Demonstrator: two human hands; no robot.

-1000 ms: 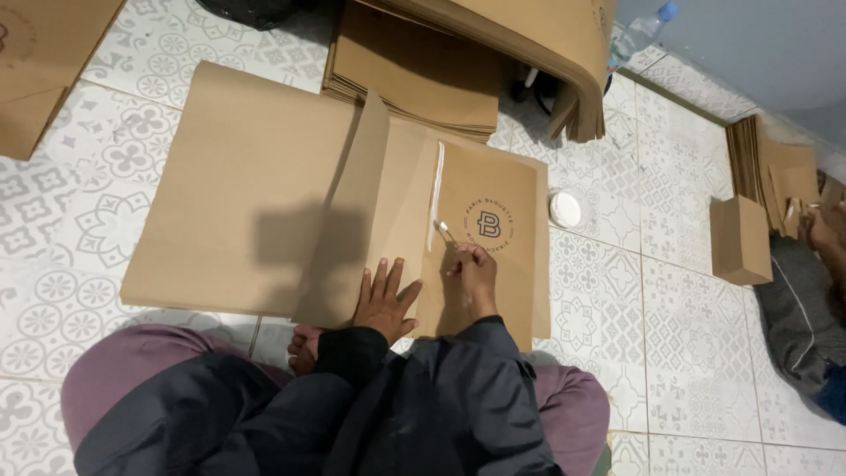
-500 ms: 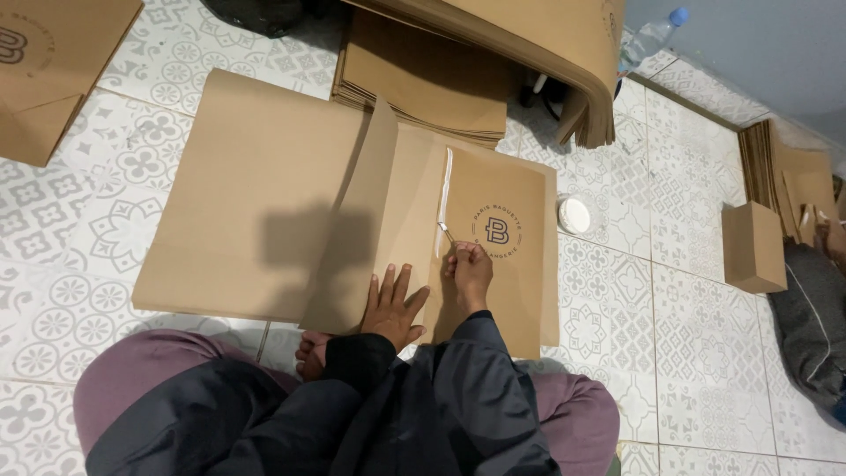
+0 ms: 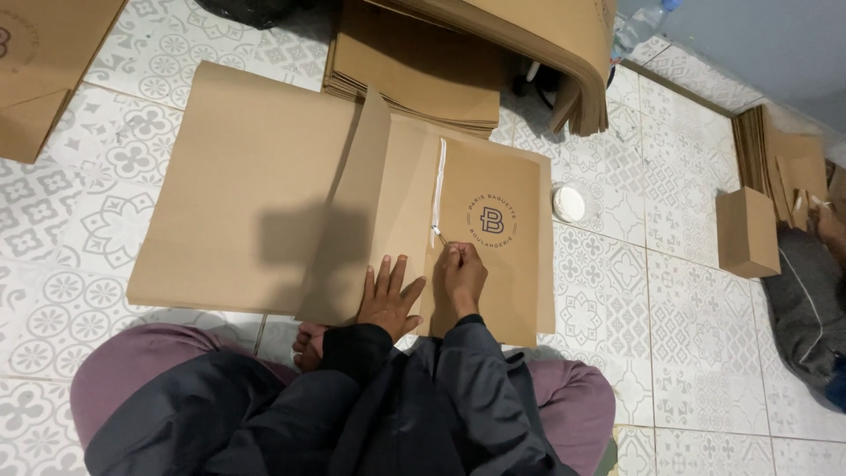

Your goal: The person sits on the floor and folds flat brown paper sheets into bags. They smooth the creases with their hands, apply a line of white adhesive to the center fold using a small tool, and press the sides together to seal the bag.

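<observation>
On the tiled floor (image 3: 79, 256) before us lies a flat brown cardboard sheet (image 3: 247, 185) with a raised flap (image 3: 352, 211). Our left hand (image 3: 388, 295) rests flat and open on the cardboard, fingers spread toward twelve o'clock, gripping nothing. Just beside it at three o'clock, our right hand (image 3: 460, 278) is closed in a grip on a thin white tool (image 3: 438, 234), its tip at a white strip (image 3: 439, 181) along the printed panel (image 3: 498, 229). A small white round lid (image 3: 568, 203) sits at two o'clock. More cardboard stacks (image 3: 423, 62) lie at twelve o'clock.
</observation>
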